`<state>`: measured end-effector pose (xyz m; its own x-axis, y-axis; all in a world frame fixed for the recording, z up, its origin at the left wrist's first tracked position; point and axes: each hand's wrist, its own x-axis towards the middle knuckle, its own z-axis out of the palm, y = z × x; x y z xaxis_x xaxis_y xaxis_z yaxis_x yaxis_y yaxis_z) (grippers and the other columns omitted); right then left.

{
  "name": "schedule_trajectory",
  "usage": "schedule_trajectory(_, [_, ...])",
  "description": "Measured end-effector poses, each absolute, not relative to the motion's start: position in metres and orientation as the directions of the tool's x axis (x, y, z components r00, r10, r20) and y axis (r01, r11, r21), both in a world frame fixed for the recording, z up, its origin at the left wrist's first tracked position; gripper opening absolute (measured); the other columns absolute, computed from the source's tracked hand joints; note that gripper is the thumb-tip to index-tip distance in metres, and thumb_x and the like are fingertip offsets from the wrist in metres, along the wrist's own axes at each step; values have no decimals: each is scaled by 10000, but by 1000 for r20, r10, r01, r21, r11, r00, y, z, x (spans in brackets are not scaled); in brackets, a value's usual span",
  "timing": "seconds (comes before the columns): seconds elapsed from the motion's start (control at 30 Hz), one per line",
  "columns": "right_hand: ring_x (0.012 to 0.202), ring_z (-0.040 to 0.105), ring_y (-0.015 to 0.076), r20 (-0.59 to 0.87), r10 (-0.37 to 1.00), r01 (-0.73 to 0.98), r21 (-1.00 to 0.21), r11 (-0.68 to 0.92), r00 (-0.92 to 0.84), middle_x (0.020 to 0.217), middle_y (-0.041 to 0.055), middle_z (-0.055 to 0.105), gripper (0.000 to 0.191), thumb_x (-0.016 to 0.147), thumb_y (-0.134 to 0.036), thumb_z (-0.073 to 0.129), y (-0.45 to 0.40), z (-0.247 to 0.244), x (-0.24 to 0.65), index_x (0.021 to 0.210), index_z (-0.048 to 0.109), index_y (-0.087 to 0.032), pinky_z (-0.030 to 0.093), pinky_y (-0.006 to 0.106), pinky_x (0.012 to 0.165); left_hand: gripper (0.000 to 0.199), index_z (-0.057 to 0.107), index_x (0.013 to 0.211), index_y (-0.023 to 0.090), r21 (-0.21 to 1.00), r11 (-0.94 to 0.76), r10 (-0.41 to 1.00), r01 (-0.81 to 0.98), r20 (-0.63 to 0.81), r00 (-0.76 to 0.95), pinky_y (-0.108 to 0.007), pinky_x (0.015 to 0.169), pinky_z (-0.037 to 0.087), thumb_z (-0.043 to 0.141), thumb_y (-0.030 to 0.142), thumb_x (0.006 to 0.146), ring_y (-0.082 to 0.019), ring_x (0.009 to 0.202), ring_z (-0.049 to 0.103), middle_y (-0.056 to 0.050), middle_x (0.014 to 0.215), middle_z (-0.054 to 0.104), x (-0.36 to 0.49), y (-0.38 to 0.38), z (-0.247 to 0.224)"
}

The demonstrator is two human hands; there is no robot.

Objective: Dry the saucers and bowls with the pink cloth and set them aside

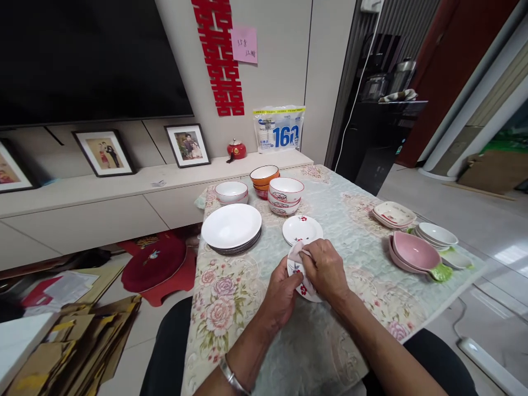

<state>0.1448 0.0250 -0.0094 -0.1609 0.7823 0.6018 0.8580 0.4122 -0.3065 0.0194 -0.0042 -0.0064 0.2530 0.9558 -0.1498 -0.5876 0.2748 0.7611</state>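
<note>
My left hand (284, 290) grips the left edge of a small white plate (306, 290) with red and blue flowers, held tilted above the table's near side. Pinched in my right hand (326, 268) is a pale pink cloth (296, 253), pressed against the plate's upper part. That hand hides the plate's right side. Just beyond lies a flowered plate (302, 227) of the same pattern, seemingly on top of others. To the left stands a stack of larger white plates (231, 226).
White bowls with red rims (286, 190), orange bowls (264, 175) and another white bowl (231, 192) stand at the back. On the right are pink leaf-shaped dishes (414, 252), small white bowls (438, 234) and square dishes (395, 213). A flowered cloth (231, 308) covers the table.
</note>
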Motion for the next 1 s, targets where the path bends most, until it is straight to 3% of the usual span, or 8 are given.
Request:
schedule_trajectory(0.17, [855, 521, 209, 465, 758, 702, -334, 629, -457, 848, 56, 601, 133, 883, -124, 553, 30, -2, 140, 792, 627, -187, 414, 315, 754, 389, 643, 1042, 162, 740, 287, 950, -609, -136, 282, -276, 759, 469, 773, 145, 676, -165, 816, 626, -33, 914, 701, 6, 1, -10])
schedule_trajectory(0.23, [860, 527, 206, 414, 755, 685, -338, 646, -508, 853, 50, 604, 120, 879, -130, 568, 33, 1, 140, 799, 633, -191, 419, 312, 758, 392, 640, 1053, 162, 735, 304, 946, -606, -157, 284, -277, 755, 471, 771, 150, 684, -159, 792, 625, -35, 912, 699, 2, 1, -12])
schedule_trajectory(0.43, [855, 519, 241, 513, 825, 853, -297, 429, -236, 846, 95, 593, 116, 906, -158, 523, 35, -3, 134, 850, 625, -155, 425, 363, 778, 448, 600, 1155, 176, 754, 303, 945, -583, -159, 286, -291, 726, 479, 720, 174, 723, -173, 766, 636, -46, 936, 703, 2, -2, -14])
schedule_trajectory(0.63, [850, 538, 208, 455, 751, 673, -359, 646, -478, 850, 58, 600, 119, 894, -138, 554, 31, -3, 137, 829, 642, -185, 438, 321, 757, 396, 631, 1034, 167, 787, 271, 959, -554, -170, 227, -240, 672, 449, 677, 75, 651, -134, 713, 594, -10, 838, 688, 1, -3, -14])
schedule_trajectory(0.77, [885, 539, 237, 503, 797, 769, -343, 540, -335, 875, 87, 601, 131, 904, -157, 533, 34, -2, 148, 858, 655, -172, 447, 359, 788, 546, 626, 1132, 164, 782, 266, 961, -564, -173, 214, -252, 669, 462, 610, 39, 600, -161, 740, 625, -32, 883, 717, -3, -2, -16])
schedule_trajectory(0.9, [945, 572, 239, 562, 815, 766, -458, 451, -144, 950, 94, 637, 96, 883, -197, 567, 40, -1, 161, 904, 659, -181, 457, 361, 852, 574, 626, 1176, 150, 759, 268, 962, -594, -177, 209, -272, 683, 479, 620, 69, 608, -199, 786, 664, -66, 935, 741, -5, 0, -17])
schedule_trajectory(1.0, [960, 612, 244, 434, 894, 749, -554, 362, -111, 996, 77, 687, 162, 878, -257, 577, 42, 0, 166, 1001, 663, -197, 458, 358, 850, 517, 643, 1154, 140, 748, 272, 962, -606, -205, 179, -287, 696, 494, 673, 120, 638, -225, 810, 683, -82, 938, 752, -7, 1, -16])
